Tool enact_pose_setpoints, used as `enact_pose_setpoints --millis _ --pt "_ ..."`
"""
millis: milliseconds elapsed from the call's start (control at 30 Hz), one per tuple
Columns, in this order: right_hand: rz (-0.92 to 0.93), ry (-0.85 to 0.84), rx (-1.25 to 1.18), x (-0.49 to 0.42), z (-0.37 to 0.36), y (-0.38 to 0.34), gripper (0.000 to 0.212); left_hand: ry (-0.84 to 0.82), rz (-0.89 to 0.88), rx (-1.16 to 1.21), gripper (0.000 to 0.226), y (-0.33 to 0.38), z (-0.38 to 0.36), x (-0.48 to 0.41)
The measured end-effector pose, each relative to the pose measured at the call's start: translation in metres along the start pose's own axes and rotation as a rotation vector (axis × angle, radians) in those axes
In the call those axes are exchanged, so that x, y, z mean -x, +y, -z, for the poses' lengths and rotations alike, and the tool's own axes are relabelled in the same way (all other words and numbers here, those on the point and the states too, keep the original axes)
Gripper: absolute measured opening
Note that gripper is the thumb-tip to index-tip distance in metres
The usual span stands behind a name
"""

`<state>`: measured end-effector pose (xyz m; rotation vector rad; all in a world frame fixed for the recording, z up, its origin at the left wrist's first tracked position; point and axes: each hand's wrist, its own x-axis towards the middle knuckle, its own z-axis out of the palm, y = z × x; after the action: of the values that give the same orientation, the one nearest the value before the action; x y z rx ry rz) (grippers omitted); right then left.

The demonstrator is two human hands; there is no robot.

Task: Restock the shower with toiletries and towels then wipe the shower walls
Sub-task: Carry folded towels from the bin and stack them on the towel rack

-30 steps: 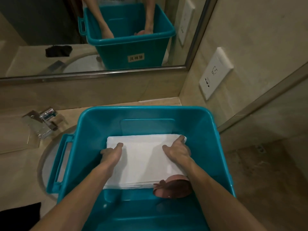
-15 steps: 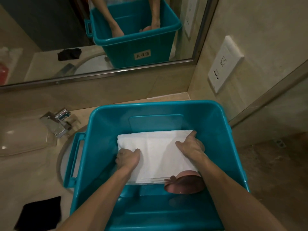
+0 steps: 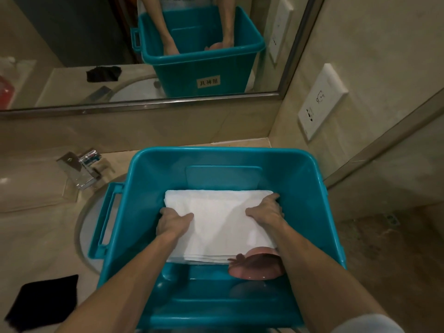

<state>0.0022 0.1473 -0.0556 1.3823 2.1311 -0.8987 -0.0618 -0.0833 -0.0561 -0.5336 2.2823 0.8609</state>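
At the bathroom counter (image 3: 36, 236), my left hand (image 3: 174, 223) and right hand (image 3: 265, 212) take hold of the towel stack (image 3: 216, 217). It lies on the floor of the teal bin (image 3: 310, 188), pushed toward the far wall. Each thumb lies flat on top of the white cloth, while the fingers curl down over the stack's left and right edges. How many folds they have caught is hidden from view. A pink dish (image 3: 257, 265) sits against the stack's near right corner, just beside my right forearm. The bin itself stands over the sink, with the tap (image 3: 79, 168) off its far left corner and a black cloth (image 3: 45, 299) near the counter's front edge. The hazard, as I judge it, is a lift that grips only the upper layers, which would let the lower ones sag and unfold. The rising corner or my forearm could also tip the dish over inside the bin.
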Motion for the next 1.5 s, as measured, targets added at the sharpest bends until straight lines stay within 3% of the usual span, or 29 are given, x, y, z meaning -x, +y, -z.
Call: enact_pose_setpoints --millis 100,200,367,633,967,1033,1167,1200,1367,1500 --pt "-0.022 -0.044 0.003 -0.011 -0.003 0.001 0.116 0.015 -0.021 -0.023 0.067 -0.003 0.003 0.002" --pt "-0.014 -0.053 0.008 -0.035 -0.012 0.007 0.101 -0.008 -0.018 -0.017 0.057 -0.004 0.006 -0.001" --pt "-0.027 -0.025 0.035 -0.002 -0.005 -0.005 0.098 -0.016 -0.032 -0.059 0.053 -0.002 0.007 0.001" --pt "-0.019 -0.051 -0.049 -0.002 -0.002 -0.003 0.120 -0.002 -0.031 -0.141 0.054 -0.002 0.008 0.001" --pt "-0.001 -0.114 -0.135 -0.008 0.011 -0.004 0.129 -0.078 -0.034 -0.051 0.047 -0.004 0.013 0.000" --pt "0.025 -0.137 -0.218 -0.005 0.018 -0.001 0.118 -0.085 -0.033 -0.027 0.047 -0.005 0.015 -0.002" --pt "0.088 -0.216 -0.399 -0.001 0.040 0.006 0.049 -0.119 -0.020 0.047 0.051 -0.007 0.017 -0.004" --pt "0.115 -0.229 -0.412 0.002 0.043 0.006 0.043 -0.136 -0.016 0.083 0.054 -0.008 0.018 -0.004" --pt "0.083 -0.223 -0.486 0.015 0.034 0.013 0.045 -0.212 0.020 0.252 0.066 -0.011 0.024 -0.008" --pt "0.020 -0.170 -0.602 0.024 0.033 0.028 0.043 -0.252 0.064 0.472 0.043 -0.007 0.025 -0.004"
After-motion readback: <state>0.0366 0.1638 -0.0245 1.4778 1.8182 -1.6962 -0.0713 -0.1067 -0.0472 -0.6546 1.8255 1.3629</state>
